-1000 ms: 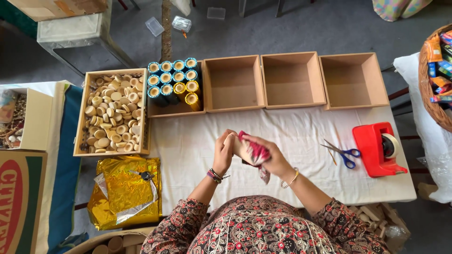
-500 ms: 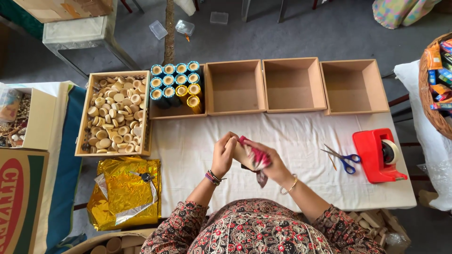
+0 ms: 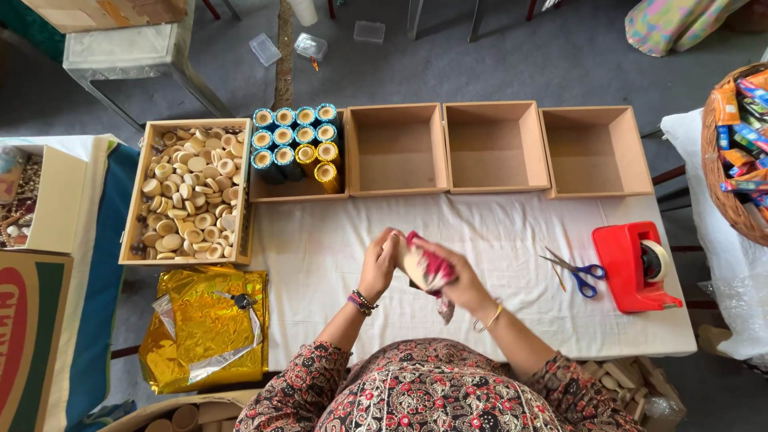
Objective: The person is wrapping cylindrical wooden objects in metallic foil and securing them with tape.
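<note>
Being held above the white-covered desk [image 3: 496, 320], just in front of the body: a small round object wrapped in pink and cream foil [image 3: 426, 268]. Curling around its right side, fingers bent and grasping the wrapping: the right hand [image 3: 456, 280]. Pressing against its left end, fingers half closed on it: the left hand [image 3: 380, 264]. Hanging below, a loose tail of foil. Hiding most of the object under the fingers, so shape hard to make out. Lying further right: blue-handled scissors [image 3: 578, 272], red tape dispenser [image 3: 636, 268]. Sitting behind: three empty cardboard boxes [image 3: 492, 148], a box of wrapped tubes [image 3: 296, 148].
</note>
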